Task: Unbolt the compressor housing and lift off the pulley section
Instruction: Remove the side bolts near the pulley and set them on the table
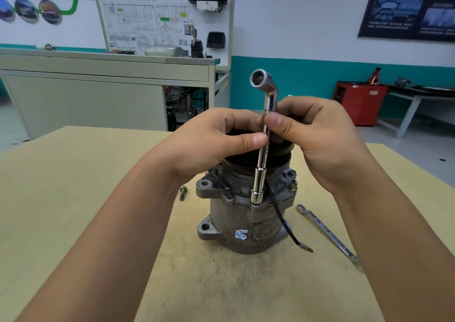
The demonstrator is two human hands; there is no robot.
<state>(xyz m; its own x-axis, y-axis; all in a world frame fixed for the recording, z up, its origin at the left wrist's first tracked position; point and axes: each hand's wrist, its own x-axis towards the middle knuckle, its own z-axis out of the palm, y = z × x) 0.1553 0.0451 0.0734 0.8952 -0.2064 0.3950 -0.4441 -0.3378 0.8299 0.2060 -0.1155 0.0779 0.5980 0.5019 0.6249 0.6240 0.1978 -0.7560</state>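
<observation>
dirty grey compressor [246, 218] upright mid-table [73, 198], black pulley section [279, 158] on top, blue-white sticker [241, 234] low on housing. l-shaped socket wrench [264, 134] vertical, lower socket seated on a front flange bolt. left hand [211, 142] and right hand [317, 134] both pinching the shaft, thumb against fingers; loose bolt [183, 193] lying left of base.

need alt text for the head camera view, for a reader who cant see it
A left hand and a right hand pinch the shaft of an L-shaped socket wrench standing upright, its lower socket seated on the housing flange of a compressor that stands on a tan table. A loose bolt lies left of the compressor, a spanner to its right.
</observation>
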